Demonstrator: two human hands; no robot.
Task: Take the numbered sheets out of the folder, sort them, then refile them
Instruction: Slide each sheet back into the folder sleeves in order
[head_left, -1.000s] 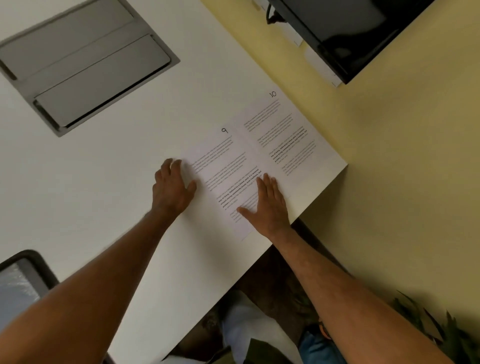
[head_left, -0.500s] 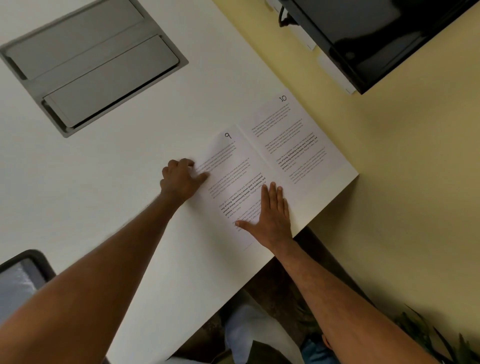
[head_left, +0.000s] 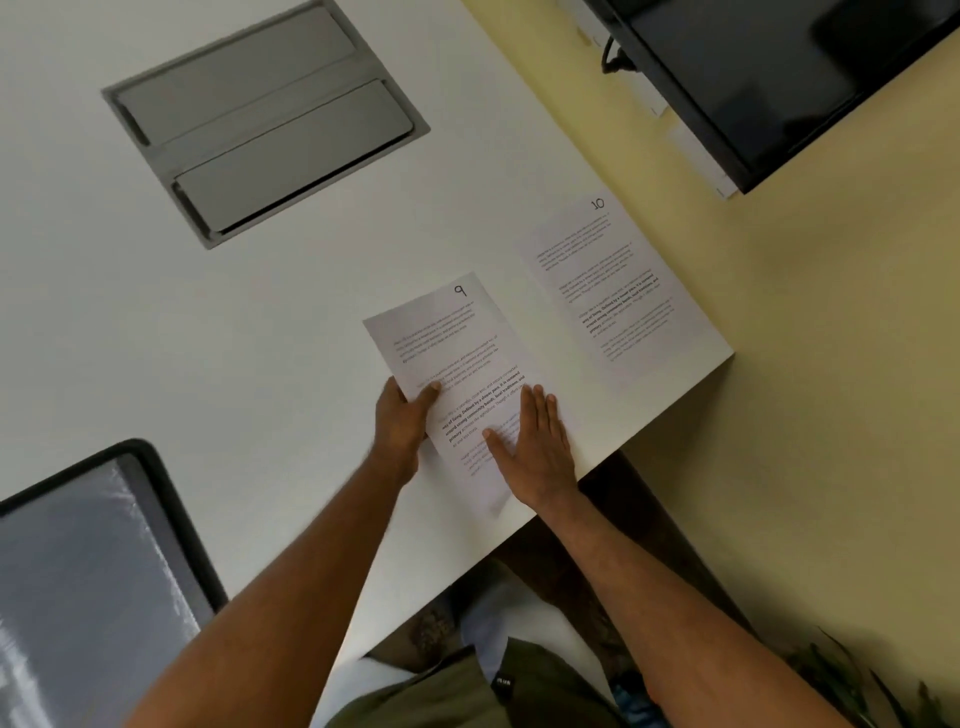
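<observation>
two printed sheets lie on the white table (head_left: 208, 364). left hand (head_left: 402, 423) pinches sheet 9 (head_left: 457, 364) by its edge; right hand (head_left: 535, 447) presses flat on it. sheet 10 (head_left: 613, 291) lies apart.

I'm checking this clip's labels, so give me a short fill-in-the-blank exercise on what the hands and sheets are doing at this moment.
1. The left hand grips the sheet numbered ____ by its left edge.
2. The right hand lies ____ on that same sheet, fingers straight.
3. The sheet numbered 10 lies at the table's corner, touched by ____ hand.
4. The grey panel is set into the ____.

Missing words: 9; flat; neither; table
</observation>
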